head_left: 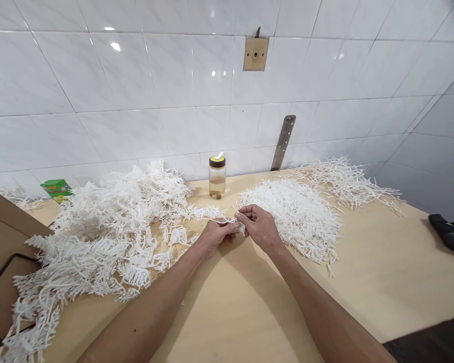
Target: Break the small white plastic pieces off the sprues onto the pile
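My left hand [219,236] is closed in a pinch on a thin white branched strand [224,220] near the middle of the table. Close against it, my right hand [260,227] pinches at the same white material with thumb and fingertips. The exact piece between the right fingertips is too small to make out. A large tangled heap of white branched strands [109,232] spreads to the left, with a few trailing toward my left hand. Just right of my right hand lies a flatter pile of short, loose white pieces [302,217].
A clear jar with a dark and yellow lid [217,177] stands near the wall. Behind lie more white strands [348,179] and a leaning metal strip [283,142]. A green box [56,189] and brown cardboard [7,252] are left; a black object [450,234] is right.
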Demonstrator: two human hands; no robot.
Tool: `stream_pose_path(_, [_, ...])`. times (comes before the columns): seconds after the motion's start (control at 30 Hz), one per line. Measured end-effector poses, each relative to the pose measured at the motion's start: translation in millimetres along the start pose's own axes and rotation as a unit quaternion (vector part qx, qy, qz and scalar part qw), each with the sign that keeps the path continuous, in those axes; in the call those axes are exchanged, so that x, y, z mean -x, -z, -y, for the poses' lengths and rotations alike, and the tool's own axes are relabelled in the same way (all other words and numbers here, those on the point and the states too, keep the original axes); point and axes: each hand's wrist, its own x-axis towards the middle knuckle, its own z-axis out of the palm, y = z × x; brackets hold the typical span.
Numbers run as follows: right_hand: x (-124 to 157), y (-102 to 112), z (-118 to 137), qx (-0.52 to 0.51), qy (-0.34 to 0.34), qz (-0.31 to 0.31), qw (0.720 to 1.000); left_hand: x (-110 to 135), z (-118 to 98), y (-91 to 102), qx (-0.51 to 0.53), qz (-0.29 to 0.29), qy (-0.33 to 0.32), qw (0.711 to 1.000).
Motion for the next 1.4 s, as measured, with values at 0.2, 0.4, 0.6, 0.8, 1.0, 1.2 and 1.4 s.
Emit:
stream_pose_path(0.2, [-1.9, 7.2, 1.6, 0.022, 0.015, -0.010, 1.000, 4.5, -6.9, -5.5, -0.066, -0.035, 0.000, 0.997])
stream_pose_path(0.4, [-1.1, 13.9, 9.6, 0.102, 0.049, -0.007, 0.994, -0.2, -1.5, -4.9, -0.009, -0.114, -0.008, 0.993])
stream_pose_path(0.6, [-1.7, 12.5, 3.0, 0.199, 0.109, 0.023, 0.974, -2.0, 0.7, -4.2, 0.013, -0.129, -0.017, 0.991])
stream_pose_path(0.8, [-2.7, 11.5, 0.1, 0.257, 0.153, 0.020, 0.954, -1.5, 1.3, -3.5, -0.004, -0.135, -0.013, 0.991])
stream_pose_path(1.0, [-4.8, 10.9, -7.5, 0.296, 0.219, 0.014, 0.930, 5.3, -7.9, -6.7, -0.045, -0.057, 0.013, 0.997])
stream_pose_path(1.2, [-4.9, 11.4, -10.9, 0.347, 0.241, 0.029, 0.906, 4.1, -7.6, -5.1, -0.061, -0.048, 0.022, 0.997])
stream_pose_path(1.4, [-4.9, 9.7, -13.8, 0.395, 0.235, 0.033, 0.888, 2.4, -8.4, -5.6, -0.050, -0.065, 0.054, 0.995])
